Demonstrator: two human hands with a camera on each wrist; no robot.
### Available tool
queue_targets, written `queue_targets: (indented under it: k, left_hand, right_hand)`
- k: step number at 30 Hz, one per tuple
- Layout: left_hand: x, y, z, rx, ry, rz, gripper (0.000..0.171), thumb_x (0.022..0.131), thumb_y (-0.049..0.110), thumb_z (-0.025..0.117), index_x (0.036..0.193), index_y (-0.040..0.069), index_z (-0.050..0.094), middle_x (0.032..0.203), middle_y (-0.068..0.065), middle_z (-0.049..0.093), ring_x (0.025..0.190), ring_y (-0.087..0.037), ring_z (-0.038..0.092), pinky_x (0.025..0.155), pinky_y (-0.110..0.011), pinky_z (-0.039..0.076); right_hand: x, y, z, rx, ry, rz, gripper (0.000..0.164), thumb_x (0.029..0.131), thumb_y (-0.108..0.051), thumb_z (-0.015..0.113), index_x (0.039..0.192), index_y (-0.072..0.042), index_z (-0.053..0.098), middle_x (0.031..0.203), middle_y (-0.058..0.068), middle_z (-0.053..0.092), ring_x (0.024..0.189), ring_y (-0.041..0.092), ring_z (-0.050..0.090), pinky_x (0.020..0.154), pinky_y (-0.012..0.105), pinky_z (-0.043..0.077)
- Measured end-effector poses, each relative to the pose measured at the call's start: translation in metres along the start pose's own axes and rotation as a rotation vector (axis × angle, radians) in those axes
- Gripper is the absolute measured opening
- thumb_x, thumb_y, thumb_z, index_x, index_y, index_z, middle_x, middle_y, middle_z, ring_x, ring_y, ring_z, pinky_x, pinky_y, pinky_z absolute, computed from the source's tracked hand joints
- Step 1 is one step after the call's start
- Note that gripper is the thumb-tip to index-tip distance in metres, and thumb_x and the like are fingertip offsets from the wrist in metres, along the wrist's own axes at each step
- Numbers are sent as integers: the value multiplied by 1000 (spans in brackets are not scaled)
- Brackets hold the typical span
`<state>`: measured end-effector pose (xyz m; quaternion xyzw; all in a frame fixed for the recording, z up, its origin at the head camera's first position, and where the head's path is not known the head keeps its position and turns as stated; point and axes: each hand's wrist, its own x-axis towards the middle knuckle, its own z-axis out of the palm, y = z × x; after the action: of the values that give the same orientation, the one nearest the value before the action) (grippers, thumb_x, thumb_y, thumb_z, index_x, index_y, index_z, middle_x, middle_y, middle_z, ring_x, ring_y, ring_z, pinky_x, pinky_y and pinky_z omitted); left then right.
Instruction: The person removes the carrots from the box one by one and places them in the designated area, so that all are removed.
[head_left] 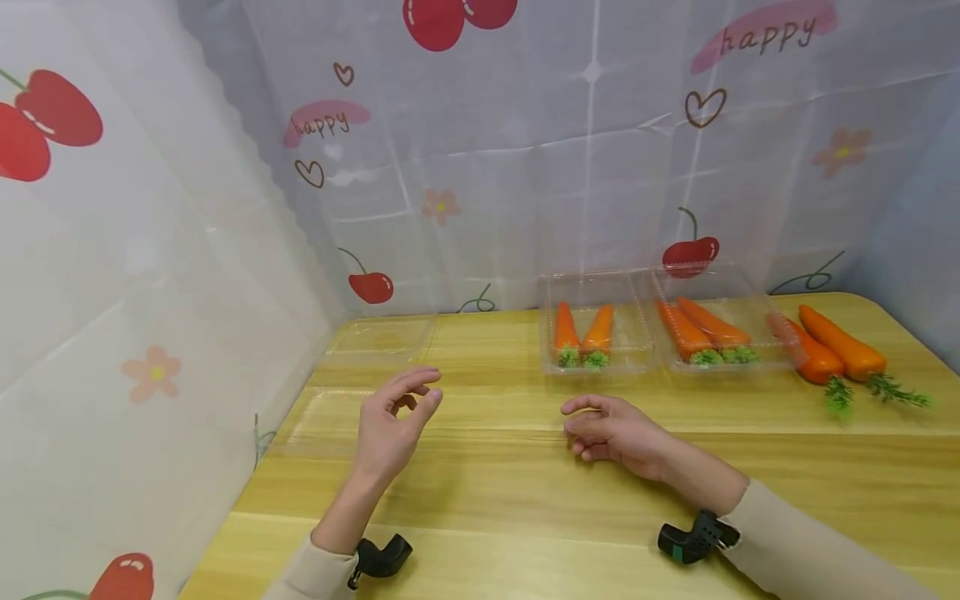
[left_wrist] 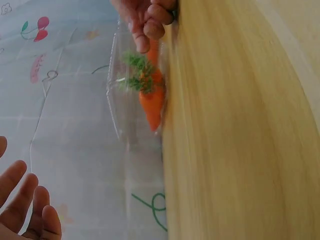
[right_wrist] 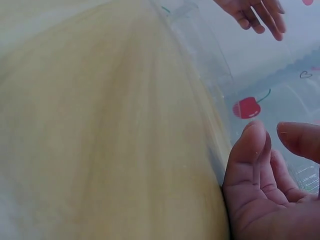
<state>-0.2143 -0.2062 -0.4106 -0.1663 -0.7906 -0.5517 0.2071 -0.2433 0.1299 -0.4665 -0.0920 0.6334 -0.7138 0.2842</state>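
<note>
My left hand [head_left: 390, 425] is above the left side of the table, fingers loosely bent and holding nothing. Close behind it lies a transparent plastic box [head_left: 318, 417], partly hidden by that hand. My right hand [head_left: 618, 435] hovers at mid-table, also holding nothing, its fingers relaxed. Beyond it stands a lidded transparent box [head_left: 636, 321] with two carrots [head_left: 598, 333] inside, green tops facing me. In the left wrist view, a carrot [left_wrist: 152, 107] shows through the box wall below my right hand [left_wrist: 150, 20]. My right fingers [right_wrist: 243, 172] curve loosely in the right wrist view.
A second transparent box [head_left: 757, 308] holding two carrots [head_left: 712, 321] stands to the right. Two loose carrots [head_left: 843, 342] lie farther right, one partly behind that box's lid. A printed curtain [head_left: 487, 167] hangs behind the wooden table [head_left: 510, 508] and along its left side.
</note>
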Motion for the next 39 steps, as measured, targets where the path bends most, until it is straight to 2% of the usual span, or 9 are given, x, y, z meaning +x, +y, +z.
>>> queue_targets:
  k: [5,11,18,23,29,36,39]
  left_hand:
    - [3,0,18,-32,-83,-13,21,95,12,75,116,14,78,126,-7,72,97,-12,65,83,-25,54]
    - [13,-7,39,-83,-146,-103,23,96,17,74,119,14,77,127,-9,72,98,-15,67,84,-29,56]
    - [21,-13,61,-100,-201,-174,26,97,22,74,122,16,76,129,-10,71,100,-24,68,83,-25,56]
    - [28,-15,77,-101,-238,-190,29,97,26,75,125,19,75,131,-9,69,103,-25,69,84,-29,57]
    - [36,-22,96,-70,-270,-201,30,97,29,74,126,23,74,134,0,69,106,-24,69,87,-34,59]
    - [42,-28,105,-51,-260,-263,28,97,30,73,124,26,75,135,5,67,107,-20,67,84,-34,58]
    - [44,-28,108,-63,-268,-288,28,97,30,73,124,27,75,136,6,66,108,-20,67,82,-33,57]
  right_hand:
    - [0,-2,-2,59,83,-7,47,104,-17,62,139,7,43,102,7,66,80,14,66,72,25,57]
    - [2,-6,-7,161,195,-20,31,106,-19,60,128,1,52,101,2,66,82,12,66,73,24,57]
    - [3,-9,-8,227,224,-59,19,107,-21,57,118,-5,58,96,-1,67,81,10,65,74,24,57]
    - [5,-12,-11,276,271,-81,23,107,-25,58,120,-5,57,93,-3,68,80,8,66,74,22,57]
    - [7,-16,-15,300,302,-67,25,107,-32,57,117,-9,59,89,-3,69,76,9,66,72,22,57]
    - [10,-17,-15,342,318,-68,21,108,-34,54,104,-15,63,86,-4,70,76,9,66,73,22,57]
    - [11,-17,-15,365,316,-67,23,110,-32,51,102,-14,64,85,-4,70,77,9,66,72,22,57]
